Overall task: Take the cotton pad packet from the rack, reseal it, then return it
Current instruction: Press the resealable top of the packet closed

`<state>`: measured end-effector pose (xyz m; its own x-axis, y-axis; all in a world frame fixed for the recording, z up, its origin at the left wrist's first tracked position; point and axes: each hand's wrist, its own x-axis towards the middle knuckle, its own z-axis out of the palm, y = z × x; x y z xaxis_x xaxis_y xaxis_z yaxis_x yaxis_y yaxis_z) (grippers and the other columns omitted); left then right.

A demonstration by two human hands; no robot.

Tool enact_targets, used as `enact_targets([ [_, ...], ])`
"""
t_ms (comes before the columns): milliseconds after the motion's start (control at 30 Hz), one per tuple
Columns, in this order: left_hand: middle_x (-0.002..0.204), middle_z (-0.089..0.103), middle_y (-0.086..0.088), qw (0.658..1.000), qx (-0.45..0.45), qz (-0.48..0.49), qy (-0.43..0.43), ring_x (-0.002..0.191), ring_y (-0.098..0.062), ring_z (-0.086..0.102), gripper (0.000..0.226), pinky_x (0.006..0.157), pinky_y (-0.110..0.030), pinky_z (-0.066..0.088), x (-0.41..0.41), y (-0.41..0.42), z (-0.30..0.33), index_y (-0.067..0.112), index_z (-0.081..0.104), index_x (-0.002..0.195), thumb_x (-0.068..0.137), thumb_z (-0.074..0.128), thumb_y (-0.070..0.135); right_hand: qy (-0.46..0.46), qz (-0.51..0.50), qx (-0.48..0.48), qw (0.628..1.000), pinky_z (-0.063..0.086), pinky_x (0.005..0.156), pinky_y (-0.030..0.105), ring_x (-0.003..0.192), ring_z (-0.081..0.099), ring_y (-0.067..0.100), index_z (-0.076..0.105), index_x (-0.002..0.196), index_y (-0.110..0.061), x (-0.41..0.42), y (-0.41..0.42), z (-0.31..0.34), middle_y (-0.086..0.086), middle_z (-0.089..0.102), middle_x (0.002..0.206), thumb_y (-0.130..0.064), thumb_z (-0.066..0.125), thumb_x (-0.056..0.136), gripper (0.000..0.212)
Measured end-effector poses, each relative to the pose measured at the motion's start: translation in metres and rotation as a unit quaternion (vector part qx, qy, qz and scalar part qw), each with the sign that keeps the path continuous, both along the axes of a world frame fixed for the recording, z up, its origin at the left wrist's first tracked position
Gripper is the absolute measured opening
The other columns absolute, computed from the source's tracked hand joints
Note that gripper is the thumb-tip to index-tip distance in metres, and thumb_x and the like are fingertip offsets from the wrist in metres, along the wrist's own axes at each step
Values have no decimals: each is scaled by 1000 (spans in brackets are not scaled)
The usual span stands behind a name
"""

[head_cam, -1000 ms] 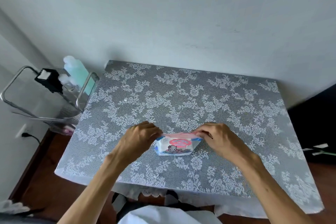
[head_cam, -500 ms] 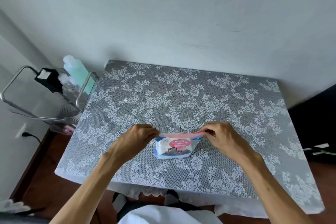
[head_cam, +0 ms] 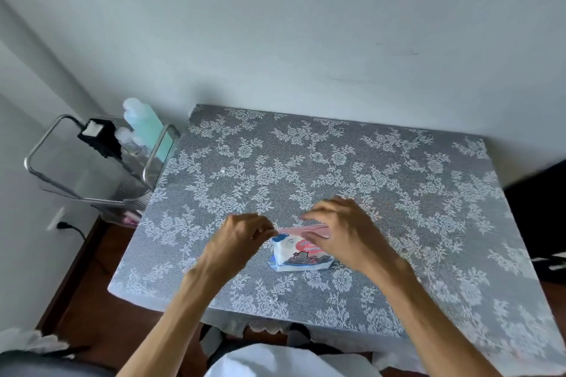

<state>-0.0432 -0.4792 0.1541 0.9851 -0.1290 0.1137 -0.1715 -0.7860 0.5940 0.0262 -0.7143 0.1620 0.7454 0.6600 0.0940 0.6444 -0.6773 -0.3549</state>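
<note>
**Fingers pinch one packet at its pink strip**

Fingers of both hands close on the single packet, which stands on the lace-covered table near its front edge. One left hand grips the packet's left top corner with fingertips drawn together; one right hand reaches over the top, its fingers pressed along the pink strip. The packet's front carries a red label and a cartoon animal; its writing is too blurred to read. At the table's left stands one metal rack, holding one green bottle and one black box.
</note>
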Motion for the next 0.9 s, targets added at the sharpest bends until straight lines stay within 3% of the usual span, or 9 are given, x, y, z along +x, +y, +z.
enact_targets([
  [133, 86, 71, 2, 1000, 13, -18, -14, 65, -3, 62, 20, 60, -21, 56, -1, 1, 3, 12, 74, 95, 88, 64, 29, 4, 7, 15, 1000, 46, 88, 35, 88, 55, 9, 71, 104, -23, 0, 23, -8, -9, 70, 97, -39, 73, 80, 29],
  [367, 90, 72, 4, 1000, 17, -17, -4, 69, 0, 64, 12, 63, -13, 55, -5, 6, -4, 16, 73, 98, 89, 68, 22, 0, 18, -3, 1000, 46, 81, 31, 80, 52, 8, 72, 99, -24, 3, 26, -7, -11, 68, 89, -38, 71, 83, 21],
  [633, 88, 75, 4, 998, -52, -6, 23, 71, 6, 65, 7, 67, -9, 53, -3, 6, -2, 12, 76, 91, 85, 73, 11, -14, 25, -4, 1000, 46, 75, 29, 79, 49, 8, 71, 99, -24, 2, 25, -3, -10, 68, 90, -38, 67, 85, 20],
  [900, 78, 71, 12, 992, -108, 39, 46, 71, 2, 66, 8, 66, -14, 55, 2, 6, -4, 19, 76, 89, 82, 76, 15, 43, 5, 15, 999, 36, 63, 6, 68, 50, -7, 70, 101, -23, 4, 20, -8, -12, 70, 90, -36, 63, 88, 19],
])
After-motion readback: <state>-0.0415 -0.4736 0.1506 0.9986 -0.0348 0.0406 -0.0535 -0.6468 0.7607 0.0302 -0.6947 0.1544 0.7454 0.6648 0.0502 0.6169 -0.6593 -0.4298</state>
